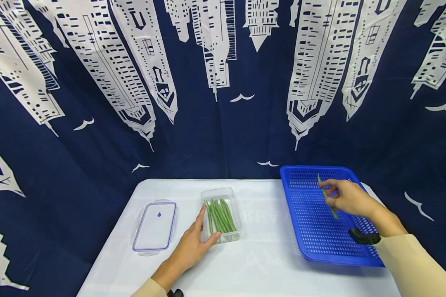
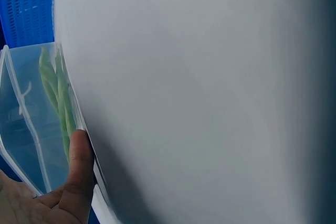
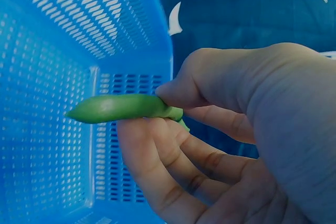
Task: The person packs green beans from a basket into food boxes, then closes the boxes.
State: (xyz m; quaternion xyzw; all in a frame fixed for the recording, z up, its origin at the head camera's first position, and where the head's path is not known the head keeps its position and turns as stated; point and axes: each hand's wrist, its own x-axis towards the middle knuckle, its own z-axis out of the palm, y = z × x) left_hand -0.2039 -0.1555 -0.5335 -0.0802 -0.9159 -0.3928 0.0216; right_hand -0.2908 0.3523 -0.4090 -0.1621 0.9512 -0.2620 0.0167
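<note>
My right hand (image 1: 351, 198) holds a green bean (image 1: 327, 197) over the blue basket (image 1: 301, 231). In the right wrist view, the thumb and fingertips pinch this bean (image 3: 113, 108), which points toward the basket's mesh wall. My left hand (image 1: 193, 245) rests at the near left corner of a clear plastic container (image 1: 230, 236), thumb and index finger extended along its sides. Inside the container lie several green beans (image 1: 221, 216), most side by side and one apart at the left. The left wrist view has the thumb (image 2: 80, 156) straight against the container's wall.
A clear lid (image 1: 155, 227) with a blue-purple seal lies flat on the white table (image 1: 264, 264), left of the container. The basket stands at the table's right side. Behind the table hangs a navy cloth (image 1: 223, 136) printed with white buildings.
</note>
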